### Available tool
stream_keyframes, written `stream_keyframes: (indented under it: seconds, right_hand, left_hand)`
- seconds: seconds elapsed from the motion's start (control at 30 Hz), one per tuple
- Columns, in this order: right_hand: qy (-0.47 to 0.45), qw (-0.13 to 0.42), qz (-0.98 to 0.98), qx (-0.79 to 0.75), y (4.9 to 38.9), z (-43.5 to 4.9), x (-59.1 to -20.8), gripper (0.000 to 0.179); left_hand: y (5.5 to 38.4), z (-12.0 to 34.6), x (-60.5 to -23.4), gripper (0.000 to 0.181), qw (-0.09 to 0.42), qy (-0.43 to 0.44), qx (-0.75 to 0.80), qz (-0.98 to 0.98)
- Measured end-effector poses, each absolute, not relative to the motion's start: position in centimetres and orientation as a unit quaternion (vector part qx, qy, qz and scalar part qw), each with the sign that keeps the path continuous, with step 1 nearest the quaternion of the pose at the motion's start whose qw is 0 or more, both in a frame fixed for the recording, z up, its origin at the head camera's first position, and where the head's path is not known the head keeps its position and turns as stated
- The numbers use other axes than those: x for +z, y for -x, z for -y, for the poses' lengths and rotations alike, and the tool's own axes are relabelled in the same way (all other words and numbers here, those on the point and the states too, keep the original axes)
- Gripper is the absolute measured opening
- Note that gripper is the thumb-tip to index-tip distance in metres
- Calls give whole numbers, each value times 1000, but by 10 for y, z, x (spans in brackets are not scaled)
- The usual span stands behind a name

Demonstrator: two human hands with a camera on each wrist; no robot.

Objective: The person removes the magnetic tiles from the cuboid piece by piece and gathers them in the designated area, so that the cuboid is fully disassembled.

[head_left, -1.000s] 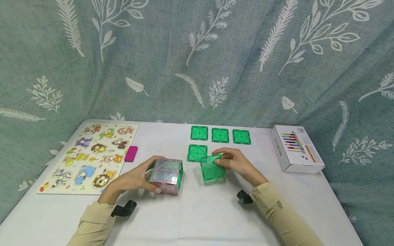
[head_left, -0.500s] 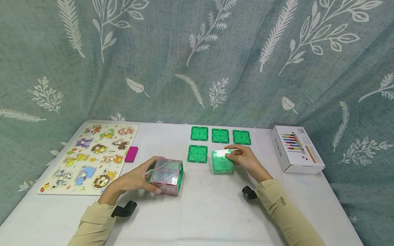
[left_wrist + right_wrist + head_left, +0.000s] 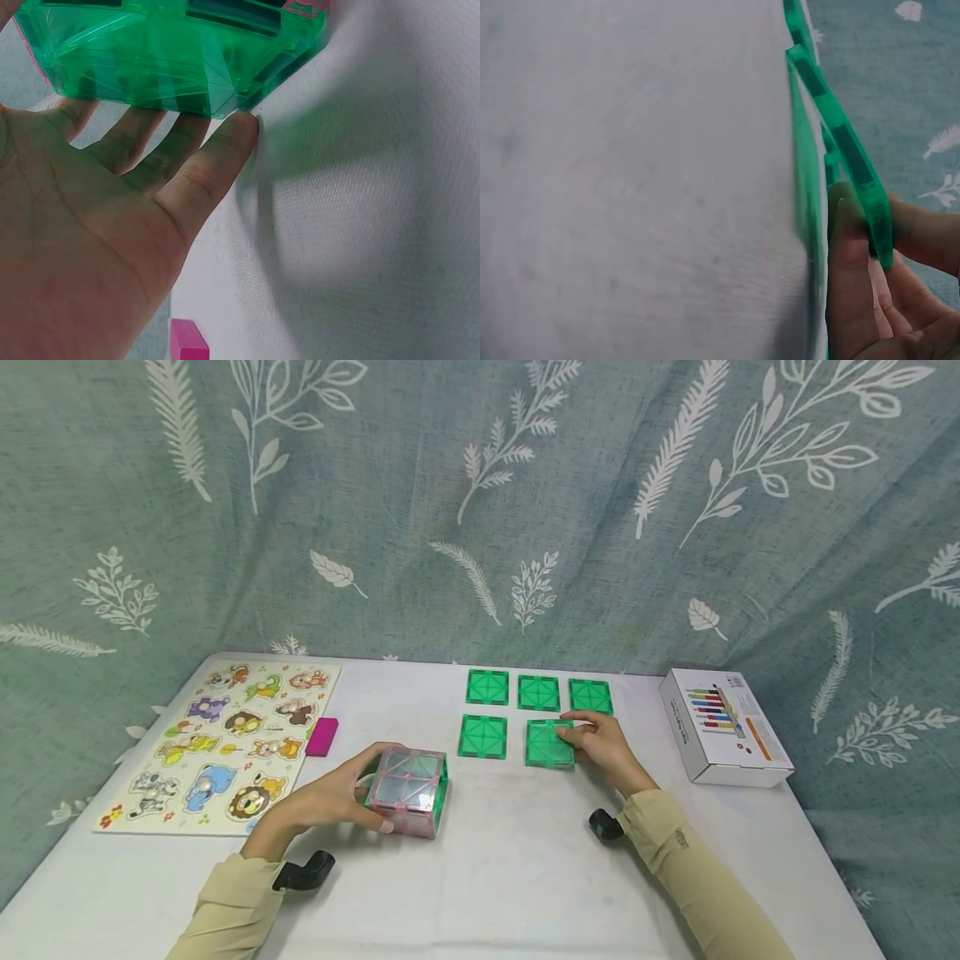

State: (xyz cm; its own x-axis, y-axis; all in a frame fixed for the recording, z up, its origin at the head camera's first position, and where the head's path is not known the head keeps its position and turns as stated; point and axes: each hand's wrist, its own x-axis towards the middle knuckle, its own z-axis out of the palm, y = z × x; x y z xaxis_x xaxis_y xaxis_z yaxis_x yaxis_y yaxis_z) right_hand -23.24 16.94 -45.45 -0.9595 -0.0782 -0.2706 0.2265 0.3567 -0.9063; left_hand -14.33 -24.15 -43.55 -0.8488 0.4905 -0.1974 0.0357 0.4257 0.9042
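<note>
My left hand [image 3: 330,800] grips the side of a cube of see-through magnetic tiles [image 3: 407,783], pink on top and front, green on the sides. The left wrist view shows its fingers against a green wall of the cube [image 3: 161,71]. My right hand [image 3: 602,750] pinches a square green magnetic tile [image 3: 542,745] by its right edge between thumb and fingers. In the right wrist view this tile [image 3: 847,150] slants, its far edge down near the white cloth and the pinched edge raised. A flat green tile [image 3: 483,737] lies just left of it.
Behind, a row of green tiles [image 3: 538,693] lies flat on the white tablecloth [image 3: 495,877]. A wooden animal puzzle board [image 3: 225,739] lies left, with a magenta block [image 3: 322,737] at its edge. A white box with an abacus picture [image 3: 723,727] stands right. A patterned curtain [image 3: 420,468] hangs behind.
My right hand has carried the green tile rightward and back, then lowered it toward the cloth beside the front flat tile. My left hand keeps its hold on the cube.
</note>
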Motion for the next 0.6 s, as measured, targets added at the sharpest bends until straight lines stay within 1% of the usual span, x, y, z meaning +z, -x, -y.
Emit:
stream_keyframes:
  seconds: [0.33, 0.6]
  right_hand:
    - [-52, 161, -811, -560, 241, -166, -462, 44]
    - [-47, 141, -826, -544, 244, -159, -461, 45]
  left_hand:
    - [144, 241, -437, 102, 220, -168, 513, -813]
    - [144, 241, -437, 103, 222, -153, 515, -814]
